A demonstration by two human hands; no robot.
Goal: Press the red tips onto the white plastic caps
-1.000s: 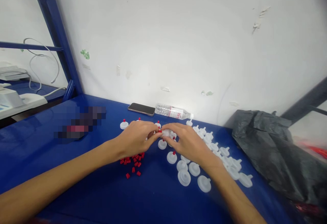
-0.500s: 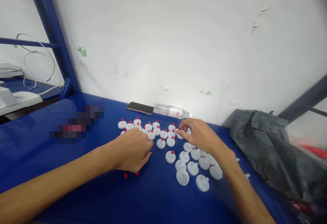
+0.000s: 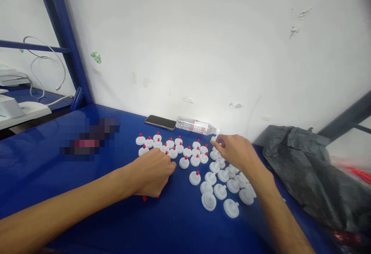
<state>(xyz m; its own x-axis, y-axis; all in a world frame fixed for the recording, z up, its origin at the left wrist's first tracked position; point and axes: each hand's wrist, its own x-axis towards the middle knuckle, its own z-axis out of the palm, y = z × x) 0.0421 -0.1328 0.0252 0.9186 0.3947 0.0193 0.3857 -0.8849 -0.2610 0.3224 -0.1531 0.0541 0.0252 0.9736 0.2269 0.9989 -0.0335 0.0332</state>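
My left hand (image 3: 153,171) is closed and rests low over the blue table, its fingers curled under; what they hold, if anything, is hidden. Small red tips (image 3: 144,198) lie beside it, partly covered by the hand. My right hand (image 3: 233,151) pinches the edge of a white round nozzle cap (image 3: 213,139) at the far side of the loose pile. Bare white nozzle caps (image 3: 220,191) lie in a cluster below and left of that hand. Between the hands and beyond the left one stand several white caps with red tips (image 3: 194,177).
A phone (image 3: 160,122) and a clear plastic bottle (image 3: 195,126) lie along the wall on the blue table (image 3: 174,227). A black plastic bag (image 3: 301,169) slumps at the right. Blue frame posts (image 3: 68,41) rise at the left, near white equipment and cables.
My right hand has left a red-tipped cap, which now stands among the others, and moved slightly right to a bare white cap. My left hand stays low in nearly the same place.
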